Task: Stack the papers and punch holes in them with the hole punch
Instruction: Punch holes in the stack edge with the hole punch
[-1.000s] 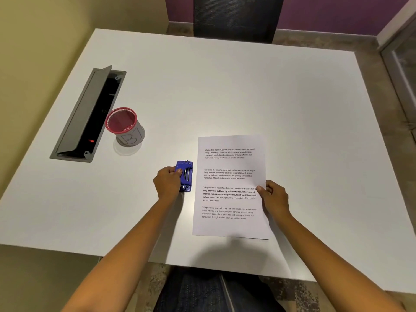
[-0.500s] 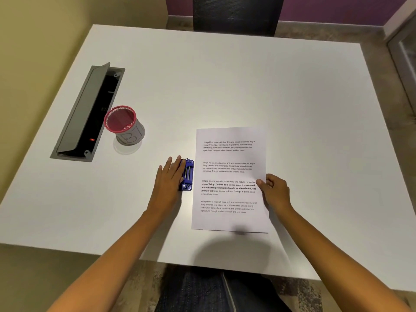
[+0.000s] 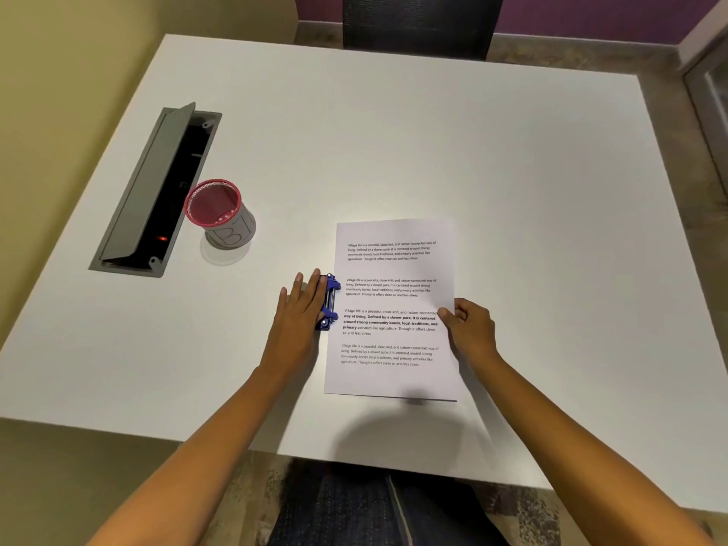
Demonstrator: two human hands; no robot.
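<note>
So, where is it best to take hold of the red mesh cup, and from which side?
Probably around the wall of the red mesh cup, coming from its right: it stands upright with an open rim, the open cable tray crowds its left, and the table on its right is bare.

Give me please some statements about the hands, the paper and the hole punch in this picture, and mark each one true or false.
1. The left hand lies flat on top of the blue hole punch. True.
2. The hole punch sits at the right edge of the papers. False: it sits at their left edge.
3. The right hand holds the papers at their right edge. True.
4. The red-rimmed mesh cup stands on the papers. False: it stands on the white table, left of and beyond the papers, beside the open cable box.
5. The papers lie with printed text facing up. True.
</note>
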